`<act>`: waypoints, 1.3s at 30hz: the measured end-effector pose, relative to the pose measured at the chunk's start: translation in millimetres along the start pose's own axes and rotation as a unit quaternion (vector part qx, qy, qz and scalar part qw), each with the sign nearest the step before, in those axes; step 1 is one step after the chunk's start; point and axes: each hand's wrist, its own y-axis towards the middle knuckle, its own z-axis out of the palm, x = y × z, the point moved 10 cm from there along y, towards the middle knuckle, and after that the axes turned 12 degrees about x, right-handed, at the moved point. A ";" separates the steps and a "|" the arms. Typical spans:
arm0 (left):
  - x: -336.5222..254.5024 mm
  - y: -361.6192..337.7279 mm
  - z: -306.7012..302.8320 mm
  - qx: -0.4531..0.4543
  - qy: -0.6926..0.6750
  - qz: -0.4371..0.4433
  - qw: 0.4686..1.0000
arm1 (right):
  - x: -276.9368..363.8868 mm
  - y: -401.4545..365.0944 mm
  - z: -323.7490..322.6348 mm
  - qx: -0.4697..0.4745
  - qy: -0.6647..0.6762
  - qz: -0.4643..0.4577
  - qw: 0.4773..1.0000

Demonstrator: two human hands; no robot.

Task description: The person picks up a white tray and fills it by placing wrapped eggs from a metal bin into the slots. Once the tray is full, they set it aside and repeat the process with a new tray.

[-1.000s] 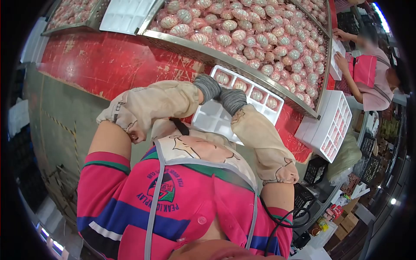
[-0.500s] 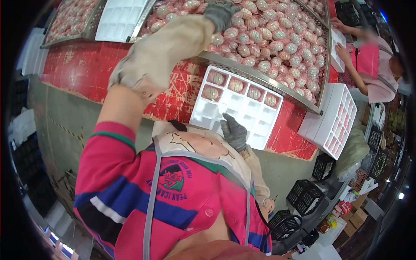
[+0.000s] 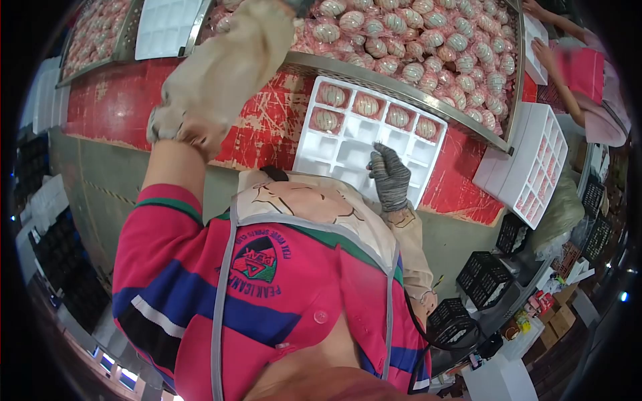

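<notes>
My left hand (image 3: 299, 5), in a grey glove, reaches over the metal-rimmed bin of wrapped balls (image 3: 411, 43) and is mostly cut off by the top edge, so its fingers are hidden. The balls are round, pale and striped, in clear reddish wrapping. My right hand (image 3: 389, 177), also in a grey glove, hovers over the near right part of a white compartment tray (image 3: 324, 147). Its fingers are loosely bent, with the thumb a little apart and nothing visible in them. Wrapped balls fill the tray's far row (image 3: 366, 105), and another ball (image 3: 326, 121) sits at the left of the second row.
The tray lies on a worn red table (image 3: 127, 100). To the right, a stack of white trays (image 3: 528, 164) stands at the table's end, with black crates (image 3: 483, 277) below. Another white tray (image 3: 167, 30) is at upper left. A co-worker (image 3: 595, 87) stands at upper right.
My left hand has gone farther up, mostly out of view. My right hand has moved right and up over the tray. The camera view has shifted slightly.
</notes>
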 end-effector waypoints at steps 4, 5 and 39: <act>-12.5 -68.4 112.1 0.225 -0.192 -0.015 0.955 | 10.6 9.6 -13.5 -0.032 0.153 0.021 0.988; -1.3 -91.6 156.0 0.320 -0.207 -0.207 0.901 | 16.6 10.3 -17.1 -0.040 0.157 -0.008 0.987; 31.9 -146.7 242.9 0.266 0.363 -0.165 0.878 | -2.4 75.9 33.3 0.234 -0.616 -0.011 0.752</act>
